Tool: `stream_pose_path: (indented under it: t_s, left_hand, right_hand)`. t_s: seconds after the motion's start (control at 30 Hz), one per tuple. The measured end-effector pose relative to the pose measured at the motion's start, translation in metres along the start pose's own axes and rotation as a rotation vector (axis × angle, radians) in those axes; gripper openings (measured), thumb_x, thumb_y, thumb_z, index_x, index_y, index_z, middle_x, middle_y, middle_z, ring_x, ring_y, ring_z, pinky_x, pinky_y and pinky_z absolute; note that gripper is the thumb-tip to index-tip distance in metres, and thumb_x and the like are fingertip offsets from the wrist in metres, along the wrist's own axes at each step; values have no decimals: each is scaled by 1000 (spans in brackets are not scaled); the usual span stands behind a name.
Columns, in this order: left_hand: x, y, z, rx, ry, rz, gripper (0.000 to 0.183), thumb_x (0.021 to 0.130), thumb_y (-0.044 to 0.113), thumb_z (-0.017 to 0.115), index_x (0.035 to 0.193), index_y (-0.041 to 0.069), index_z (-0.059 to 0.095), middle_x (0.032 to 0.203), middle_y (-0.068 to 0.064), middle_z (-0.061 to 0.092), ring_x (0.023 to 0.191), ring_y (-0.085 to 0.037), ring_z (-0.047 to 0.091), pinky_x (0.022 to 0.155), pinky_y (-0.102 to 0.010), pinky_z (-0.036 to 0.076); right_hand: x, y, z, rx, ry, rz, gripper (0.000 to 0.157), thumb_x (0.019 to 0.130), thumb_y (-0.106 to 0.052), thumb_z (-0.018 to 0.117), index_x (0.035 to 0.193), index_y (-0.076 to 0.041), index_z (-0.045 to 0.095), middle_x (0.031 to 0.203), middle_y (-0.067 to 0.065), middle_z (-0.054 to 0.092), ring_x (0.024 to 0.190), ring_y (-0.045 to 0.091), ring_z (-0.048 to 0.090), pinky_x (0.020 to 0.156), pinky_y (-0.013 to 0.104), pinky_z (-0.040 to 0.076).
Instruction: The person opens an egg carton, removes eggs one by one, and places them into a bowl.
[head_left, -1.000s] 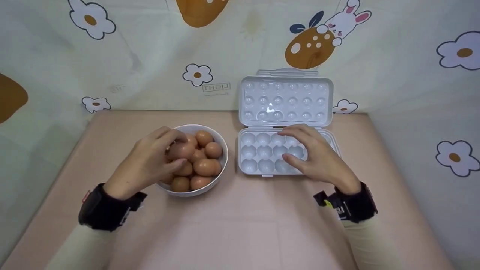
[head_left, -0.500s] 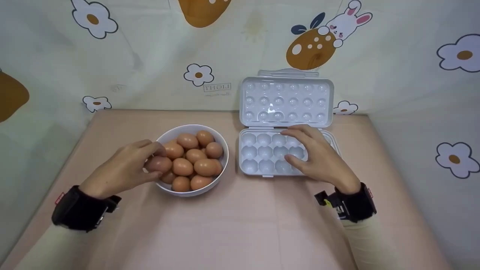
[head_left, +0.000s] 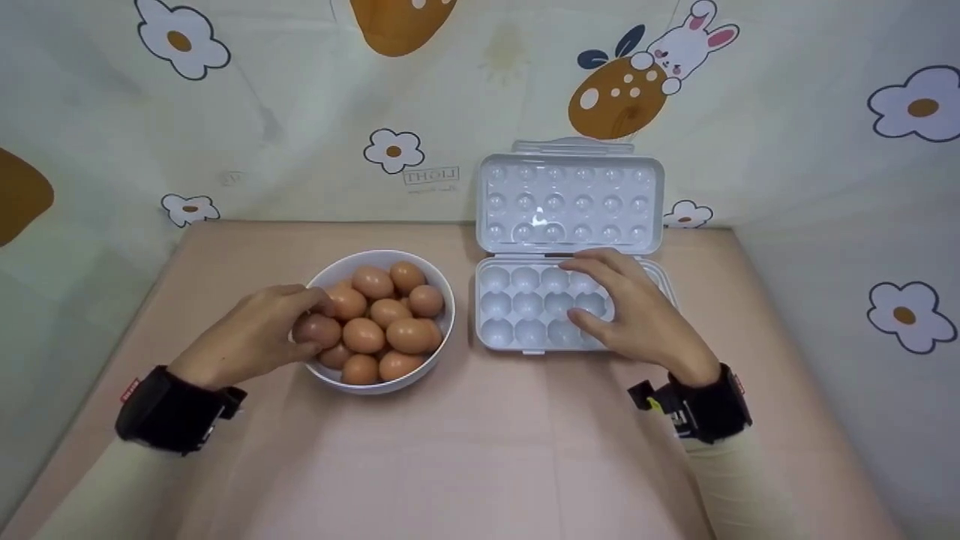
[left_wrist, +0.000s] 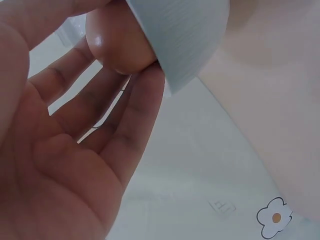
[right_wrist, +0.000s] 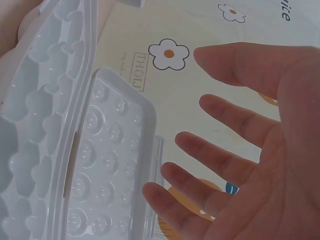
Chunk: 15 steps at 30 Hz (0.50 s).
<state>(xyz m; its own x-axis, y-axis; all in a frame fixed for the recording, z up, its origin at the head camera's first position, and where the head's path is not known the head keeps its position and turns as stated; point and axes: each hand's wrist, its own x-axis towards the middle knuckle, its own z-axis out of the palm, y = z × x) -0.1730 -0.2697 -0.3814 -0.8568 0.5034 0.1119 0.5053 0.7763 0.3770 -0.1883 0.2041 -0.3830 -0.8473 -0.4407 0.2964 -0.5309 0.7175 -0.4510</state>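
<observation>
At the left rim of a white bowl (head_left: 450,330) full of brown eggs (head_left: 409,335), my left hand (head_left: 244,334) pinches one egg (head_left: 316,331) between thumb and fingers. The left wrist view shows that egg (left_wrist: 117,40) against the bowl's wall (left_wrist: 187,40), fingertips along its side. My right hand (head_left: 649,322) is over the right part of a white egg box (head_left: 529,304), thumb and fingers spread with nothing between them. Its fingers (right_wrist: 220,155) are apart and relaxed in the right wrist view. Bare cups show on the box's left; my right hand hides several others.
The dimpled lid (head_left: 570,202) of the box stands raised behind it, near a patterned cloth backdrop (head_left: 300,112). A pale pink tabletop (head_left: 480,450) spreads under everything. Each wrist wears a black band (head_left: 176,409).
My left hand has gone left and toward me, from over the eggs to the bowl's left rim, with an egg in its fingers. My right hand has stayed over the box.
</observation>
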Motion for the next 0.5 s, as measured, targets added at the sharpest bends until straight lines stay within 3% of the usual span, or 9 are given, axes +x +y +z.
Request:
stream_pose_path:
  t_s: [0.23,0.33,0.5]
  left_hand:
    - [-4,-1,0,19,59,32,41,78,2,91,114,7,72,100,-4,69,90,-21,64,78,-44,55]
    - [-7,1,0,23,122,39,39,80,2,89,115,8,73,102,-4,71,92,-21,66,80,-44,55]
    - [-16,9,8,33,272,8,35,89,5,84,121,7,71,117,-10,71,109,-31,67,91,-53,56]
  right_hand:
    - [0,0,0,7,2,-9,55,92,-17,82,144,-14,64,146,9,57,139,30,50,116,52,43]
    - [-3,1,-3,10,14,-22,55,92,-16,82,144,-13,64,146,7,57,138,29,50,114,51,43]
    - [-16,5,-14,-17,41,17,59,90,-12,84,145,-14,63,148,7,56,138,30,51,114,52,45]
